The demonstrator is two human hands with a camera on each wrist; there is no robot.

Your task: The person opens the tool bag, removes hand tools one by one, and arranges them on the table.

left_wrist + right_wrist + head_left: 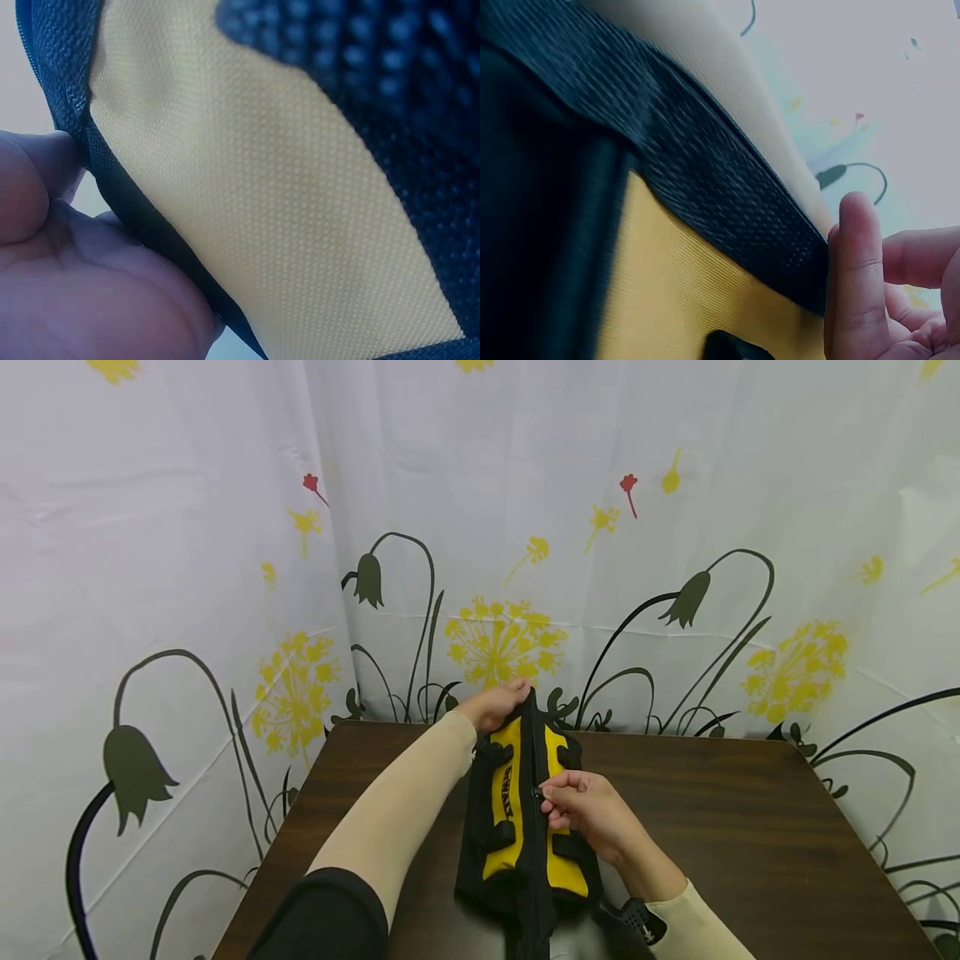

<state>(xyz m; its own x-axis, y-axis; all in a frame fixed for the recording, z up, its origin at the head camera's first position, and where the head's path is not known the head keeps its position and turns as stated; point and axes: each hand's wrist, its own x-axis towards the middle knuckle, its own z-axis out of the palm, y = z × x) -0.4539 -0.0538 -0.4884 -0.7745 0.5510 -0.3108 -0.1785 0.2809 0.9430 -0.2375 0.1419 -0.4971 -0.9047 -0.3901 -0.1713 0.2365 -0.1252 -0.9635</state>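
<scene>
A black and yellow tool bag (pixel 567 872) lies lengthwise on the table, its black zipper strip (pixel 533 843) running along the top. My left hand (pixel 495 704) grips the bag's far end; in the left wrist view, its thumb and fingers pinch the black edge beside the yellow panel (pixel 225 187). Midway along the strip, my right hand (pixel 592 814) pinches the small zipper pull (pixel 537 792) between thumb and finger. A narrow gap shows in the zipper beyond the pull. In the right wrist view the fingers (pixel 859 277) hide the pull.
Beneath the bag is a dark brown wooden table (pixel 720 810). A white curtain (pixel 585 443) printed with flowers hangs behind the table and at its sides. Black handle straps (pixel 498 837) lie against the bag's sides. A black wrist device (pixel 637 920) sits by the right sleeve.
</scene>
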